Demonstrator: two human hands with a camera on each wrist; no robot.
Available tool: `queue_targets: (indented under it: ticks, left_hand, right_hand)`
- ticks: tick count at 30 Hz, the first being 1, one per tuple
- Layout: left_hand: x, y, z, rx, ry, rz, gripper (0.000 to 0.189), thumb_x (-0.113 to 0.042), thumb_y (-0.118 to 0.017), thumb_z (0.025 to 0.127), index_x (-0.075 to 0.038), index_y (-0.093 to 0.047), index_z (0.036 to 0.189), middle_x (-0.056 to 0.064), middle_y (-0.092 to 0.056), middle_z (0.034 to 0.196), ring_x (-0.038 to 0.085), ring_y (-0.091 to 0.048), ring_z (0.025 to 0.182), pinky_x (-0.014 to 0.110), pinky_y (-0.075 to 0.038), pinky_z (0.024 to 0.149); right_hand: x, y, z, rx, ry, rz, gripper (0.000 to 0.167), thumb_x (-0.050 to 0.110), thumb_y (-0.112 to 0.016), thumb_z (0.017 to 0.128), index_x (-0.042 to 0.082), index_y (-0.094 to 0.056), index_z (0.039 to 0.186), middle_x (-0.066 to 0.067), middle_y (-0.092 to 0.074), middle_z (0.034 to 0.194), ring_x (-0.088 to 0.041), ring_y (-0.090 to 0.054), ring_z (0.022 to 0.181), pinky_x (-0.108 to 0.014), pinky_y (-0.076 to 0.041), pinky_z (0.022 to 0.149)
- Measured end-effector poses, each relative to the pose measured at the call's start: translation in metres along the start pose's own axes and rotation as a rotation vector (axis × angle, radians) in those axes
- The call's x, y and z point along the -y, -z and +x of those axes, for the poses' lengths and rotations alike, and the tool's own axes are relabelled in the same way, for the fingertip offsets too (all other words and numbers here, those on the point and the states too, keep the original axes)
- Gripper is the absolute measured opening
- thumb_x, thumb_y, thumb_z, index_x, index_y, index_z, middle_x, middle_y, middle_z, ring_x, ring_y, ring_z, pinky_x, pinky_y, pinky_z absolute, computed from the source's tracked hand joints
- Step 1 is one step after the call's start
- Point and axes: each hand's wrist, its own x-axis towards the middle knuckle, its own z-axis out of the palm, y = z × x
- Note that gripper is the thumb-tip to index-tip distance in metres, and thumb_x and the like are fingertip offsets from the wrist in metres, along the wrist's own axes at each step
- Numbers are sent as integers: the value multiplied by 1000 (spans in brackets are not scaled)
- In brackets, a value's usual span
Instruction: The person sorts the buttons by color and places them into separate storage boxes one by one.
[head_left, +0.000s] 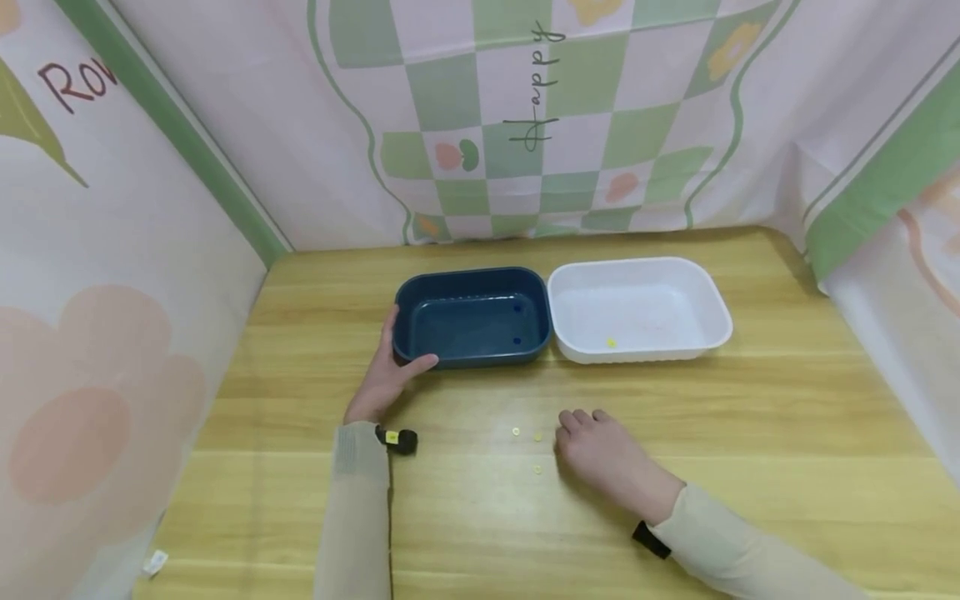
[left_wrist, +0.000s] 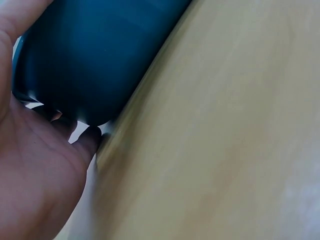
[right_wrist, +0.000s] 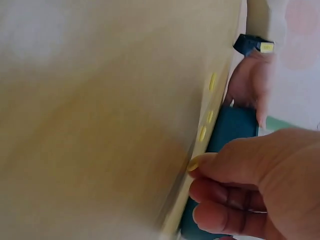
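My left hand holds the left end of a dark blue plastic bin, thumb along the near side and fingers around the end. Two small dark blue buttons lie inside that bin. Low over the table, my right hand has its fingers bent down; in the right wrist view, thumb and forefinger pinch a small yellow button. Left of this hand, three yellow buttons lie loose on the wood. A white bin stands against the blue one and contains a yellow button.
The wood-grain table backs onto a hanging cloth with a green checked print. More printed cloth walls the left side, and another panel the right. A small white tag lies at the table's left edge.
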Motion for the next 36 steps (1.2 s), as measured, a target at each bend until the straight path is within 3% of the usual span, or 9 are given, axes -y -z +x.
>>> queue_targets:
  ticks: [5,9,14,16,19,22,24,30,36]
  left_hand:
    - [9,1,5,-1,-1,-9,106,-35,-77,84,-39,0,155,-13,2,161,23,-1,147,58,-11,114]
    - [25,1,13,-7,-4,-20,106,-39,-79,82,-48,0,152,-18,2,160,20,0,147,57,-11,115]
    - [34,1,18,-31,-27,-26,104,-41,-80,80,-54,-3,150,-23,-1,158,18,-2,147,57,-11,115]
    - [35,1,18,-40,-34,-23,104,-41,-80,80,-54,-4,150,-25,-2,157,19,-3,147,57,-10,115]
    - [35,1,18,-50,-31,-16,104,-41,-80,80,-54,-4,150,-24,-3,157,20,-4,147,57,-10,115]
    - [28,1,13,-42,-19,-6,104,-38,-79,82,-50,-3,152,-21,-2,159,21,-4,147,58,-10,115]
    - [19,1,8,-27,-12,-5,104,-35,-77,84,-45,-1,154,-18,-1,160,22,-3,147,57,-10,115]
    - [5,-1,-1,-4,0,-19,102,-29,-75,87,-36,0,156,-12,1,161,23,-2,147,57,-10,115]
    - [3,-1,0,-7,1,-2,102,-31,-75,86,-37,-1,156,-11,1,162,23,-3,147,56,-12,115]
  right_hand:
    - [-10,-1,-1,1,-94,211,8,4,-74,79,8,-67,81,1,-53,76,-11,-49,64,-24,-41,52]
    - [-19,4,1,-11,-243,565,5,12,-69,89,14,-67,85,9,-56,79,-4,-53,65,-22,-47,57]
    - [-35,18,5,-44,-496,1063,15,19,-62,96,7,-70,99,-2,-63,83,-11,-56,72,-25,-49,61]
    - [-41,22,8,-119,-637,1241,24,24,-61,97,3,-70,103,-5,-62,80,-13,-55,70,-24,-47,59]
    - [-51,29,15,-307,-844,1501,31,27,-62,97,-2,-68,105,-2,-56,69,-10,-50,62,-21,-41,52]
    - [-62,34,19,-507,-974,1751,26,26,-64,96,1,-67,102,3,-48,60,-6,-44,54,-18,-35,46]
    - [-69,36,20,-596,-1003,1882,18,23,-64,95,5,-68,96,4,-44,57,-5,-42,51,-17,-31,43]
    - [-82,37,20,-720,-1047,2044,16,18,-66,94,8,-65,82,5,-38,55,-5,-37,47,-18,-26,41]
    - [-91,32,22,-940,-1291,2042,14,17,-69,92,7,-62,84,3,-36,61,-7,-34,46,-19,-26,40]
